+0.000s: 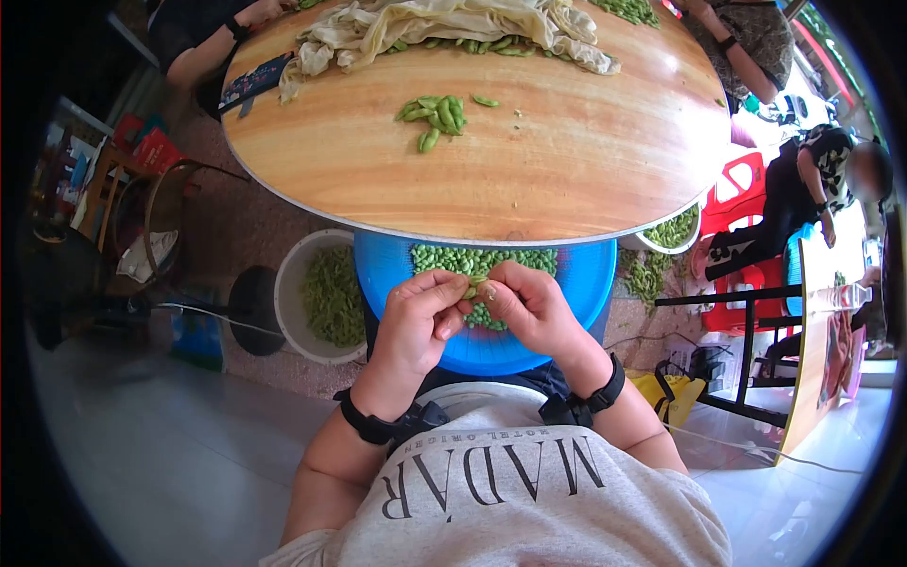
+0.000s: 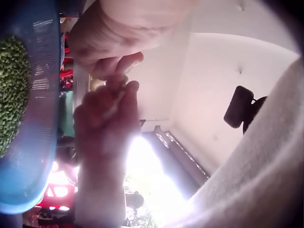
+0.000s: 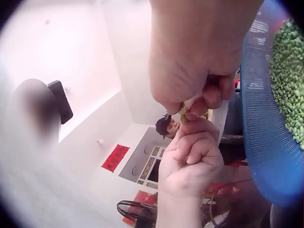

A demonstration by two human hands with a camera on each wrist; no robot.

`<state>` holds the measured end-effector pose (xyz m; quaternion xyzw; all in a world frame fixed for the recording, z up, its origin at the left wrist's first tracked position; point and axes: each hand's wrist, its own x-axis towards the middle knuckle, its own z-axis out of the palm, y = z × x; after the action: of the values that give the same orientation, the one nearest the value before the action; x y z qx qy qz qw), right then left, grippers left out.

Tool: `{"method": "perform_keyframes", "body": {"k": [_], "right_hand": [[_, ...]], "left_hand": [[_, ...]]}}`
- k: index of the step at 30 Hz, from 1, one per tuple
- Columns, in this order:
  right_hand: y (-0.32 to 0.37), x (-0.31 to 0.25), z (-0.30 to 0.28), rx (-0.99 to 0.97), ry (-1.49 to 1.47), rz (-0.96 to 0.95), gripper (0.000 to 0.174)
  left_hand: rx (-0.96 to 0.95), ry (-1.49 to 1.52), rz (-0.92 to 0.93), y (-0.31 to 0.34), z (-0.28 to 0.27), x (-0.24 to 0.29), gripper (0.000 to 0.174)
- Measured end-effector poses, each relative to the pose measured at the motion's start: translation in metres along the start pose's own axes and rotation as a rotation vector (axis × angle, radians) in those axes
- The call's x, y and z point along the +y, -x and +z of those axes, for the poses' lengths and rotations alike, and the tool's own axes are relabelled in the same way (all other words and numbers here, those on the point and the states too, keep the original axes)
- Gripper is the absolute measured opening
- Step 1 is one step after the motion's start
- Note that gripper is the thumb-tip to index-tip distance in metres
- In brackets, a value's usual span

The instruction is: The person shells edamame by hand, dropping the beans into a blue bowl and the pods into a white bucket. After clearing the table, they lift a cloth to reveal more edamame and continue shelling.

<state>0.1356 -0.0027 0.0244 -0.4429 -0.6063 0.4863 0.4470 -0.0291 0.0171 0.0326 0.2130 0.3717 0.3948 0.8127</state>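
Observation:
In the head view a green soybean pod [image 1: 475, 285] is pinched between my two hands, over a blue plastic basket [image 1: 591, 298]. My left hand [image 1: 420, 317] grips one end with thumb and fingers, while my right hand [image 1: 534, 310] pinches the other with its thumb on top. Fingers hide much of the pod; a bit of its green [image 3: 184, 117] shows between the fingertips in the right wrist view. Shelled green beans [image 1: 482, 257] lie in the basket below the hands. In the left wrist view both hands meet at the fingertips.
A small heap of pods [image 1: 439, 115] lies on the round wooden table [image 1: 378, 180], whose edge overhangs the basket. Farther back is a crumpled cloth [image 1: 444, 24] over more pods. A white bucket of pods [image 1: 293, 326] stands at left, another [image 1: 694, 231] at right. Other people sit around.

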Motion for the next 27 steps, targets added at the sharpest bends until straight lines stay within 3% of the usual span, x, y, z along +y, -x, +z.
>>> {"method": "perform_keyframes", "body": {"k": [2, 5, 8, 9, 12, 16, 17, 19, 22, 27], "right_hand": [[0.001, 0.003, -0.002, -0.058, -0.062, 0.058, 0.021], [0.0, -0.003, -0.016, -0.173, -0.228, 0.335, 0.017], [0.002, 0.004, -0.017, 0.03, -0.079, 0.105, 0.018], [0.001, -0.004, -0.019, 0.036, 0.03, 0.149, 0.02], [-0.004, -0.003, -0.008, 0.057, 0.26, -0.068, 0.019], [-0.002, -0.002, -0.013, -0.066, -0.139, 0.371, 0.019], [-0.001, 0.002, -0.014, -0.031, -0.09, 0.374, 0.019], [0.003, 0.009, -0.012, 0.04, 0.01, 0.368, 0.019], [0.006, 0.004, -0.009, 0.186, 0.396, -0.044, 0.018], [0.005, -0.009, -0.002, 0.006, -0.056, 0.303, 0.018]], "left_hand": [[-0.018, 0.036, -0.048, -0.003, -0.006, -0.002, 0.01], [0.021, -0.22, 0.065, 0.0, -0.002, -0.01, 0.011], [0.094, -0.52, 0.221, 0.005, -0.001, -0.012, 0.01], [0.108, -0.559, 0.234, 0.006, 0.0, -0.012, 0.009], [0.107, -0.614, 0.25, 0.007, 0.003, -0.011, 0.008], [0.051, -0.528, 0.188, 0.011, 0.0, -0.011, 0.006], [0.044, -0.514, 0.173, 0.012, -0.001, -0.012, 0.005], [0.116, -0.625, 0.307, 0.011, -0.003, -0.016, 0.009], [0.146, -0.773, 0.445, 0.01, -0.009, -0.021, 0.02], [0.072, -0.63, 0.445, 0.012, 0.007, -0.02, 0.017]]}}
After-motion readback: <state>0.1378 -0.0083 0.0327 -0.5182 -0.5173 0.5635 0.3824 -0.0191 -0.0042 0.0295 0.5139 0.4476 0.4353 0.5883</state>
